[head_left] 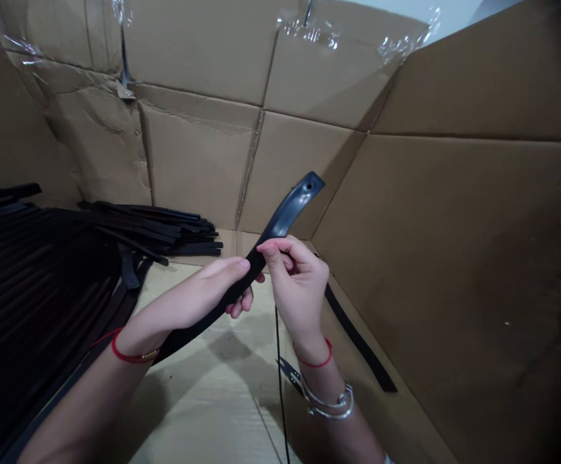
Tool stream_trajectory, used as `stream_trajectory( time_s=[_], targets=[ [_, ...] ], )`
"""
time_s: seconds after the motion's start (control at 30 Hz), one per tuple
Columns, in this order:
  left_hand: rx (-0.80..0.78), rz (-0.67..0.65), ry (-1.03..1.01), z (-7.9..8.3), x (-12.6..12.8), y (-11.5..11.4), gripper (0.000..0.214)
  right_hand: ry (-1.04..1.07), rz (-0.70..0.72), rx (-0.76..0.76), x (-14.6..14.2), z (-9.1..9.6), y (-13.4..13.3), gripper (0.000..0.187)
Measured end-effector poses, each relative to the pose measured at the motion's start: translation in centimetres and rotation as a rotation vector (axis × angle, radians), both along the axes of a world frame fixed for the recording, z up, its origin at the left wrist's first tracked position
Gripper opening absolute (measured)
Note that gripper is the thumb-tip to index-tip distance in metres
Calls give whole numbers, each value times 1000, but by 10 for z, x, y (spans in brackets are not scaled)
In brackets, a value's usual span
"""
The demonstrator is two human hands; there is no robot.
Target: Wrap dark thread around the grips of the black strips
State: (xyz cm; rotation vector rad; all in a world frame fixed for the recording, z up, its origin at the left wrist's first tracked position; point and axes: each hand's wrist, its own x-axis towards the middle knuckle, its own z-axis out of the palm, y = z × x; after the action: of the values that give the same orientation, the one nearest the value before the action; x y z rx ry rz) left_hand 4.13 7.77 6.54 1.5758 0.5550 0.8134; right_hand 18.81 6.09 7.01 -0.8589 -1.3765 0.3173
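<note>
Inside cardboard carton (203, 167): left hand (217, 283), right hand (299, 283), fingers clenched on 1 black strip (280, 222), maybe rubber.

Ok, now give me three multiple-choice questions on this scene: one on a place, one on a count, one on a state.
1. Where does the pile of black strips lie?
A) Along the left side of the cardboard carton
B) Along its right wall
C) Across the person's lap

2. How many wrists wear a red cord?
A) None
B) One
C) Two

3. What holds the black strip?
A) Nothing, it lies flat
B) Left hand and right hand together
C) Right hand alone

1 A: the pile sits at the left.
2 C: each wrist shows one.
3 B: both hands grip it.
</note>
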Motion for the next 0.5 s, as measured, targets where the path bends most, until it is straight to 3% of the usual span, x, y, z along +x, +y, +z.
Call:
stream_trajectory(
  time_s=[0.17,0.27,0.37,0.5],
  targets=[
    [-28,0,-36,-3,2,2,32,-53,-32,23,-2,-5,6,13],
    [-26,70,-16,-3,0,7,31,-178,-61,31,1,-2,6,7],
    [12,177,-3,1,-9,9,32,-276,-43,63,7,11,-18,48],
    [60,239,-11,12,-21,3,30,-220,297,-7,13,24,-70,53]
  ],
)
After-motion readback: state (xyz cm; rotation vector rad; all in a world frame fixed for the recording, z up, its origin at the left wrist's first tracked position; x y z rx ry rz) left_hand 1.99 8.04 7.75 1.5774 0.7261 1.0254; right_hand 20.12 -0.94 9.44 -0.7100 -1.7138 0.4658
